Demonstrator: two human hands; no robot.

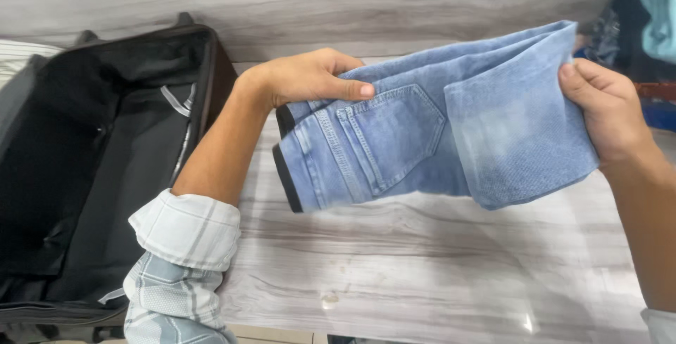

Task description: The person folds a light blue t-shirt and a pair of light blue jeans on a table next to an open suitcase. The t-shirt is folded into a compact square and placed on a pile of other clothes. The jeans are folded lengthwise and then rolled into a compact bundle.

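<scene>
Jeans (422,133): folded, pale blue denim, back pocket up, dark waistband edge

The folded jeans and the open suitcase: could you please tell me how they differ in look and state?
The folded jeans are light blue denim; the open suitcase is black. The jeans are held above the table between the left hand and right hand; the suitcase lies untouched at the left. The jeans are folded shut; the suitcase lies open.
</scene>
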